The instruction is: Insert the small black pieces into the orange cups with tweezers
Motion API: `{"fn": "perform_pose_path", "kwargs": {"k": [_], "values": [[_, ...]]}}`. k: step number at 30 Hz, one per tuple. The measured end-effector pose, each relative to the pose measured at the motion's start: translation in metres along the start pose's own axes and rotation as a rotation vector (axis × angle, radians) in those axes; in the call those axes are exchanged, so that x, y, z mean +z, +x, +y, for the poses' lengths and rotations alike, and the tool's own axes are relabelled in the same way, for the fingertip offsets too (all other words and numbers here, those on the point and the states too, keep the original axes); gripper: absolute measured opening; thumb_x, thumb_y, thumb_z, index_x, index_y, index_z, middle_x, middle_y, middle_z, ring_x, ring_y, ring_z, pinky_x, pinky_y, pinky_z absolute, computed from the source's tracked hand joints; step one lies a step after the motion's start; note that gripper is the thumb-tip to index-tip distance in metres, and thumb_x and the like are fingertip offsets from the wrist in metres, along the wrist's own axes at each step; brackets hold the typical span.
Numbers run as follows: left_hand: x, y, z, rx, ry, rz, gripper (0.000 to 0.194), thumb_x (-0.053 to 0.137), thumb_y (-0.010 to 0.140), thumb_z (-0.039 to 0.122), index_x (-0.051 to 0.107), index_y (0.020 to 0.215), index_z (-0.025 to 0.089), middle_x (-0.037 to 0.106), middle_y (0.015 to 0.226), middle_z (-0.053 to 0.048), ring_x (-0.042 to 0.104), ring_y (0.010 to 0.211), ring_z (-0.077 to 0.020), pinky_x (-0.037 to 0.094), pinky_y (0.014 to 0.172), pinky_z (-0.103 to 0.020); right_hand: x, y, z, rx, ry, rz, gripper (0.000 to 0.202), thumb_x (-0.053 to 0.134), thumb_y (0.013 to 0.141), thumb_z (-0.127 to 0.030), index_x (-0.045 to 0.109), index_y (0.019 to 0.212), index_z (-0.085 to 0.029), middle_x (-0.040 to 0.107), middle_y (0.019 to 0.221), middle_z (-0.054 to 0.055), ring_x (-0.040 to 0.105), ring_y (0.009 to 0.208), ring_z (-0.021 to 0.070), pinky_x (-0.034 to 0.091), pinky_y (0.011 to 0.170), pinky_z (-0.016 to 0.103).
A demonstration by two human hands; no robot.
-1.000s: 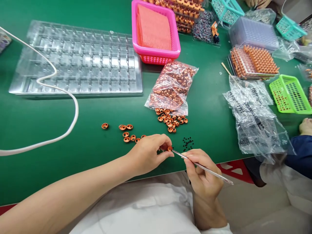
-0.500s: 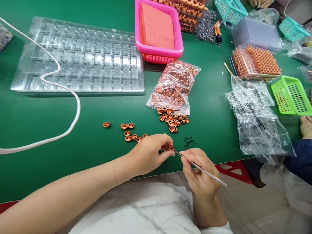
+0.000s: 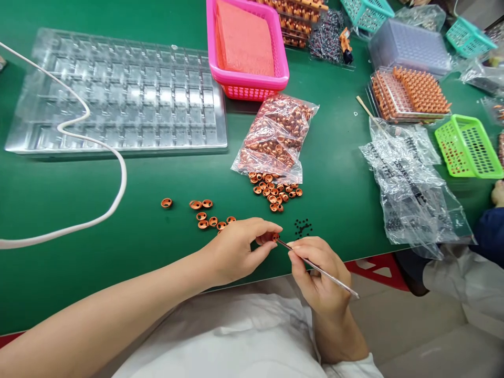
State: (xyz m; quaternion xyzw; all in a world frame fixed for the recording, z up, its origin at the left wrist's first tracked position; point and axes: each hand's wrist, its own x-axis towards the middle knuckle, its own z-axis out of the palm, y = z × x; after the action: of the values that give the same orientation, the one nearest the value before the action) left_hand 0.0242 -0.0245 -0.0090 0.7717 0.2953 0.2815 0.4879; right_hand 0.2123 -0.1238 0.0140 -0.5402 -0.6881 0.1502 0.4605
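Observation:
Between its fingertips my left hand point(image 3: 246, 247) pinches a small copper-coloured cup point(image 3: 275, 238). My right hand point(image 3: 323, 273) grips a thin metal tool point(image 3: 328, 275) like a pen, and the tip of the tool meets the cup. Just beyond the right fingers lie tiny black dots point(image 3: 303, 227). Several loose copper cups point(image 3: 202, 216) sit on the green table point(image 3: 149, 178) beyond my left wrist. A heap of more cups point(image 3: 273, 193) spills at the mouth of a clear bag point(image 3: 277, 136) full of them.
Clear plastic trays point(image 3: 129, 94) and a white cable point(image 3: 114, 149) lie at the left. A pink basket point(image 3: 281, 81) stands behind the bag. Plastic bags point(image 3: 417, 194), a green basket point(image 3: 468, 147) and stacked orange parts point(image 3: 409, 94) are at the right. Another person's hand point(image 3: 498, 193) shows at the right edge.
The view has shifted slightly, so most things on the table appear a little further left. My left fingers have changed slightly around the cup; both hands keep their hold.

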Motion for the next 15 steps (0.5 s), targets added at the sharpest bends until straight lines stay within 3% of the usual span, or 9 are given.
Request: {"fn": "perform_pose_path", "kwargs": {"k": [15], "values": [[-0.0042,0.0035,0.0034,-0.124,-0.057,-0.01,0.011,0.067,0.091,0.018,0.074,0.099,0.02,0.078,0.083,0.002,0.069,0.068,-0.011,0.054,0.066,-0.019,-0.0033,-0.0002,0.0025,-0.032,-0.008,-0.019,0.037,0.067,0.089,0.001,0.064,0.12,-0.019,0.074,0.102,0.008,0.074,0.095,0.0187,0.065,0.08,0.035]]}}
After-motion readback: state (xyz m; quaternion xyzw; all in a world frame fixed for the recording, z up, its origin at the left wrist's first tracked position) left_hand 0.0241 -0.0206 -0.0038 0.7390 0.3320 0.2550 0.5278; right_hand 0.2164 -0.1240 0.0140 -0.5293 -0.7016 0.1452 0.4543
